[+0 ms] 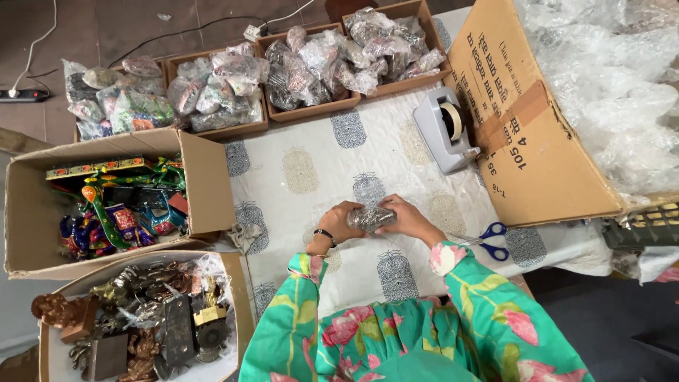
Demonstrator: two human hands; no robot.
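Wrapped bundle (370,217), one, gripped by both hands: left (341,221), right (405,218); one scissors (489,240) nearby.

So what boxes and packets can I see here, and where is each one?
Bubble-wrapped bundle: small, silvery, held between left hand and right hand.
Large carton: brown, taped, printed flap, right side.
Trays of wrapped packets: brown, along the far edge.
Open box: brown, left, holding colourful figures.
Lower box: brown, metal figurines.
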